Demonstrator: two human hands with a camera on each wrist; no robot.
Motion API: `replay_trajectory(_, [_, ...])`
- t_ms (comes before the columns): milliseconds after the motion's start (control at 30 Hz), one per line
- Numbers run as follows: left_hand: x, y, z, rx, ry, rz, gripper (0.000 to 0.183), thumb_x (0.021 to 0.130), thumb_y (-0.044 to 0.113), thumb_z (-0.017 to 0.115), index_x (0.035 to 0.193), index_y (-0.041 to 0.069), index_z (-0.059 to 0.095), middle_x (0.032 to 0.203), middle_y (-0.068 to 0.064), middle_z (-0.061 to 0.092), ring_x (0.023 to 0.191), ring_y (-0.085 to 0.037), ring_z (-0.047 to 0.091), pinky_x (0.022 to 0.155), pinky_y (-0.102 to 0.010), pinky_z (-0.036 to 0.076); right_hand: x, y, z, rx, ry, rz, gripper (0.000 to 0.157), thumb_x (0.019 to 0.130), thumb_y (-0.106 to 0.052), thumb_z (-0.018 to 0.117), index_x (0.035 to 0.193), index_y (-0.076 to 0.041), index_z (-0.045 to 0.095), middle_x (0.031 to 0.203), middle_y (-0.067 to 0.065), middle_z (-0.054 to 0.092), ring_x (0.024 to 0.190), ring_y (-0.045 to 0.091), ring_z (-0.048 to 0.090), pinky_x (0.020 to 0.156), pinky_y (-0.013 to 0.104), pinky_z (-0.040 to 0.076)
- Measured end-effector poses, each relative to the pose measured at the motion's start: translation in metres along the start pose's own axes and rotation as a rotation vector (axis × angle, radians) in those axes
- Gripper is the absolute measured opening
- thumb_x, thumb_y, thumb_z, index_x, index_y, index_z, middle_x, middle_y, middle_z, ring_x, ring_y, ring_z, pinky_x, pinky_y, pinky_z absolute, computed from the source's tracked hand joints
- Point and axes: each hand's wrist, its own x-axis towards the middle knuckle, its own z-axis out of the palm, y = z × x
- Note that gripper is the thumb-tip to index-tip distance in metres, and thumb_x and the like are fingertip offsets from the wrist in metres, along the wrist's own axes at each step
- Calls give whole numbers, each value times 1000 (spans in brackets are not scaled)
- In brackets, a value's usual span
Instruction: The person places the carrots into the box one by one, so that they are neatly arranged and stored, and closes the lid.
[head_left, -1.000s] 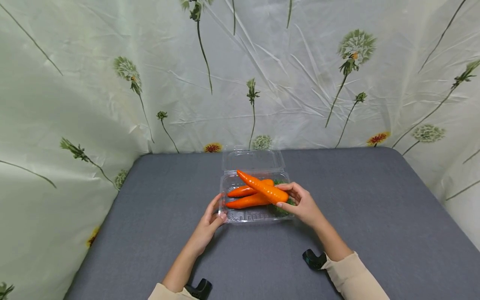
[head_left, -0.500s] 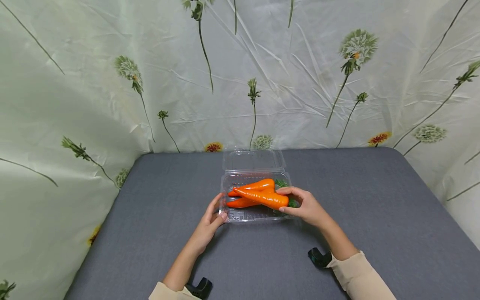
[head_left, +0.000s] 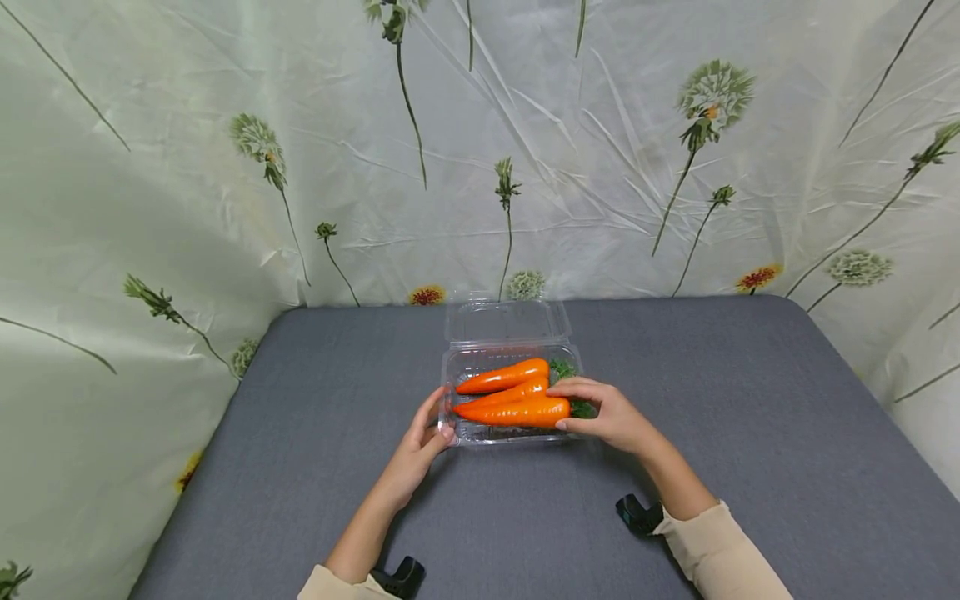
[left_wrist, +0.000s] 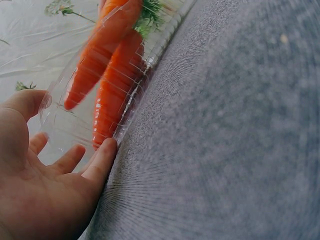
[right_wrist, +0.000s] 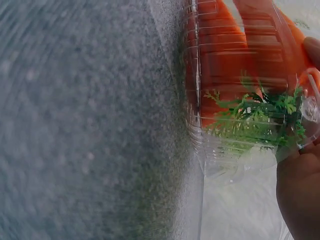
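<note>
Three orange carrots lie side by side in a clear plastic clamshell container (head_left: 480,434), tips to the left and green tops to the right. The rear carrot (head_left: 502,377) and middle carrot (head_left: 525,390) rest behind the front carrot (head_left: 517,412). My right hand (head_left: 606,414) holds the front carrot's thick end between thumb and fingers. At the container's left end, my left hand (head_left: 420,443) grips the wall; in the left wrist view its thumb is on the rim and fingers sit low on the side. Leafy greens (right_wrist: 255,117) show through the plastic in the right wrist view.
The container's lid (head_left: 508,322) stands open toward the back. Everything sits on a grey cloth-covered table (head_left: 360,358). A floral-patterned curtain (head_left: 600,167) hangs behind and along both sides. Black wrist devices (head_left: 637,515) are strapped at both sleeves.
My right hand has lowered the third carrot from lying across the others, swinging its tip down toward the front, beside the other two. The left hand has stayed on the container.
</note>
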Motion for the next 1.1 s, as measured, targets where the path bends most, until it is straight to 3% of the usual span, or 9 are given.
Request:
replay_trajectory(133, [0,0,0,5,0,8,59,93,9,49,143,16,19,141,-18,24,113,-36,43,91,-44,36,1,-1,2,11,-9,-5,37,74,2,70,109,7,58,110,17,59,106,28,50,91,29,37])
replay_trajectory(333, [0,0,0,-8,-1,34,59,92,7,49,143,15,20,141,-19,25,111,-35,44,89,-41,37,2,-1,6,12,1,-4,37,75,1,70,109,6,58,108,18,60,101,29,53,87,42,40])
replay_trajectory(767, [0,-1,-1,-24,-12,34,59,93,4,47,143,15,19,142,-20,22,116,-39,40,91,-41,36,2,-6,9,-119,-20,-78,33,74,0,70,106,5,61,108,16,59,104,30,51,88,43,38])
replay_trajectory(900, [0,-1,-1,-24,-10,35,59,93,4,47,143,15,20,142,-20,23,116,-39,40,90,-40,37,2,-2,8,-50,4,-76,33,76,3,68,108,7,59,108,19,58,104,32,51,88,36,39])
replay_trajectory(1100, [0,-1,0,-25,-3,41,59,92,3,47,143,12,19,141,-22,24,116,-40,40,86,-30,40,0,9,6,117,76,-51,30,82,7,58,112,12,54,111,26,55,104,36,50,87,37,41])
